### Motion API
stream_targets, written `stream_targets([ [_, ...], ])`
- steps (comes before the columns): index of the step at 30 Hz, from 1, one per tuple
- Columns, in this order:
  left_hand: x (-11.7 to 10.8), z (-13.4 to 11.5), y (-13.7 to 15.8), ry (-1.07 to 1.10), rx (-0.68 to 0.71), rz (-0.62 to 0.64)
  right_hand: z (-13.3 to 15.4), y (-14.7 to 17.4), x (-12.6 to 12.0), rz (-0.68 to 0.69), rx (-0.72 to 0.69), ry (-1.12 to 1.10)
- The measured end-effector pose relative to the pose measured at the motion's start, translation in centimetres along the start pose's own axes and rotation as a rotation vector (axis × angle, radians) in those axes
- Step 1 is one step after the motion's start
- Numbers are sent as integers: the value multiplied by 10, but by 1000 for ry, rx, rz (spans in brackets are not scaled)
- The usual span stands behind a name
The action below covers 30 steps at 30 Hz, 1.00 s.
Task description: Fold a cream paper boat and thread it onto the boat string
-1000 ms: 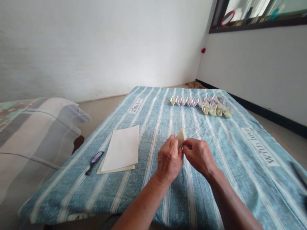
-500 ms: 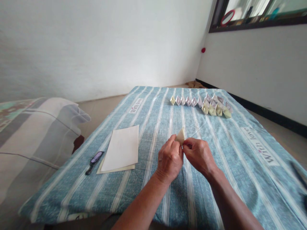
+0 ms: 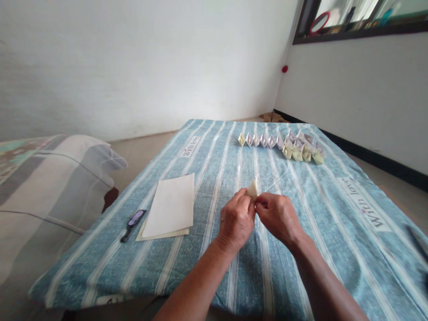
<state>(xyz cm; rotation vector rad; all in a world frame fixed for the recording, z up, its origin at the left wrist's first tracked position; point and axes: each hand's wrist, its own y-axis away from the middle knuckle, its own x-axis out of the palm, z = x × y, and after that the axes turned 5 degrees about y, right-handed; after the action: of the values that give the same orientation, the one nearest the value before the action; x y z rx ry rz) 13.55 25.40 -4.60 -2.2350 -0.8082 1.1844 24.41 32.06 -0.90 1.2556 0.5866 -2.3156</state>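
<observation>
A small folded piece of cream paper (image 3: 253,189) points upward between my hands, over the middle of the table. My left hand (image 3: 236,218) is closed on it from the left. From the right, the fingers of my right hand (image 3: 276,216) pinch its lower edge, and the two hands touch there. My fingers hide the paper's lower part. Farther back stand several folded paper pieces (image 3: 263,141) in a row, pale purple and cream. More such pieces (image 3: 302,149) sit clustered at the row's right end.
White sheets (image 3: 170,205) lie over a cream sheet (image 3: 182,232) on the left. A dark-handled object with a purple face (image 3: 133,223) is beside them. The table wears a blue striped cloth (image 3: 207,263). A striped fabric-covered surface (image 3: 50,214) stands left; a dark blurred object (image 3: 417,243) is at far right.
The view has shifted very slightly. Both hands keep their hold on the folded paper, with hardly any finger movement visible.
</observation>
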Motion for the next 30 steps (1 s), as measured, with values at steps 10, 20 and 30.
stream_targets([
  [10,-5,0,-4,104,-78,44,0,1,0,14,-23,40],
  [20,-6,-1,-6,163,-130,32,1,1,0,21,-28,62],
  [30,-13,-1,-13,396,-425,38,-3,1,0,16,-23,-2],
])
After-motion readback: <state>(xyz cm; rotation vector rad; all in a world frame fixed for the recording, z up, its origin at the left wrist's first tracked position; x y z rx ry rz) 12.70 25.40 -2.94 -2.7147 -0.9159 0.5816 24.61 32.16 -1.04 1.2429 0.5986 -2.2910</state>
